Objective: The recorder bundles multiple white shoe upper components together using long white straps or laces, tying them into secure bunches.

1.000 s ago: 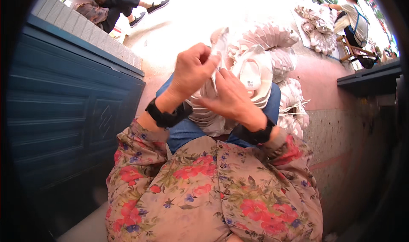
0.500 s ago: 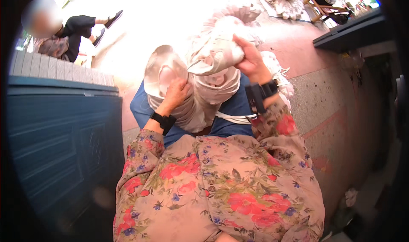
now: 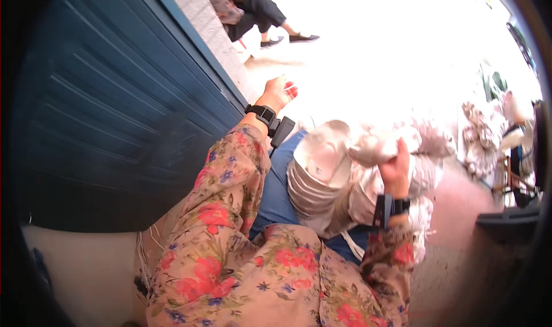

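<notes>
My left hand (image 3: 279, 93) reaches out to the far left, over the bright floor and away from my lap. Its fingers are curled in, and what they hold, if anything, is too small to make out. In my right hand (image 3: 395, 169) is a pale cloth piece (image 3: 371, 147), pinched by its right end and raised over the lap. Below it, a stack of nested pale cloth pieces (image 3: 316, 197) rests on my blue-clad legs, its top one open like a cup. More such pieces (image 3: 434, 137) lie just beyond my right hand.
A dark blue panelled door (image 3: 126, 108) stands close on my left. Beyond it sits another person (image 3: 261, 13), legs stretched out. Heaped pale cloth bundles (image 3: 480, 134) lie at the right, near a wooden stool (image 3: 509, 174). White straps (image 3: 352, 245) hang by my lap.
My left hand has left the stack and swung out to the far left. My right hand still holds the cloth piece. The view has turned, bringing the door closer.
</notes>
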